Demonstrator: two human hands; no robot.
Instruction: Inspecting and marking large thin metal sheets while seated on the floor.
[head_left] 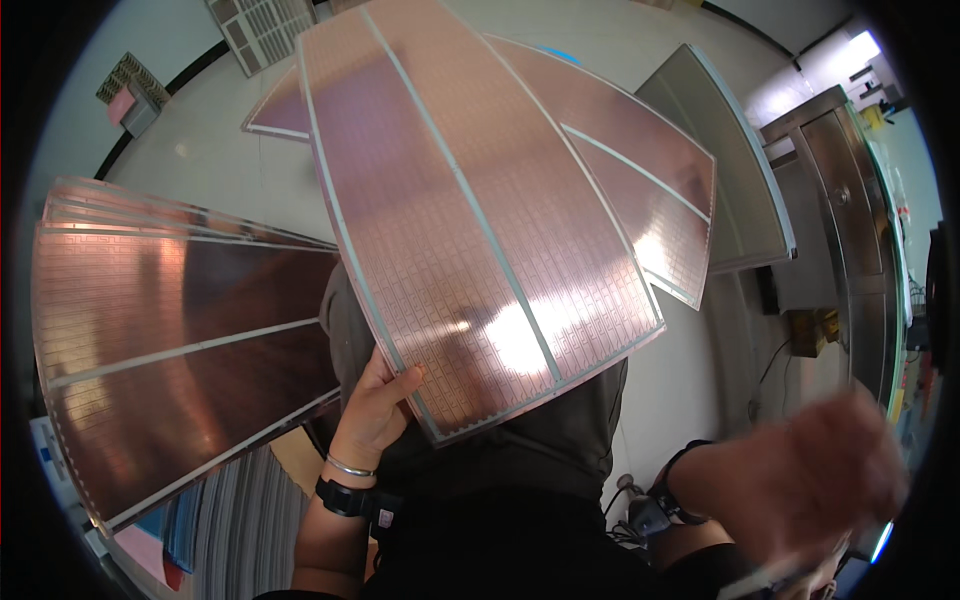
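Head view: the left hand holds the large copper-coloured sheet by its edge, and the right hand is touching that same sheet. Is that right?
Not quite: the right hand is apart from the sheet, blurred, off to the person's right. The head view shows only the left hand holding the large copper-coloured sheet by its edge.

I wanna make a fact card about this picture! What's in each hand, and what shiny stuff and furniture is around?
Left hand: holds a big coppery sheet by its lower left corner area
Right hand: blurred, away from the sheet; can't tell if it holds anything
Sheet's look: shiny, with pale stripes
Partly hidden behind it: another coppery sheet
At left: more coppery sheets, overlapping
At right: a brown drawer cabinet
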